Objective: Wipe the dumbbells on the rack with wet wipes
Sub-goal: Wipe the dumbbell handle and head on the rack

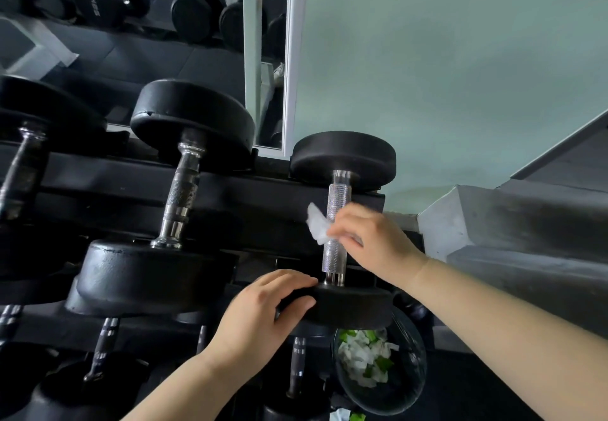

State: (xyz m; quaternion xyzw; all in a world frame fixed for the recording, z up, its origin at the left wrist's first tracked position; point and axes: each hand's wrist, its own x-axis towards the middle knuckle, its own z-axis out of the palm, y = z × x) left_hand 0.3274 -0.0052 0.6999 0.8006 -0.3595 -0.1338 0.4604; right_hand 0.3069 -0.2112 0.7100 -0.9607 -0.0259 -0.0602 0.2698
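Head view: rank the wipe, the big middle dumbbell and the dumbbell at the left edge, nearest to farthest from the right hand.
1. Wipe, pinched in the right hand.
2. Big middle dumbbell, to its left.
3. Left-edge dumbbell, farthest left.

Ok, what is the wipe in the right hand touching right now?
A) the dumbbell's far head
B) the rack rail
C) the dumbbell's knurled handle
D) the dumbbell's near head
C: the right hand pinches the wipe against the knurled handle of the rightmost dumbbell, about midway along it, while the left hand grips the near head.
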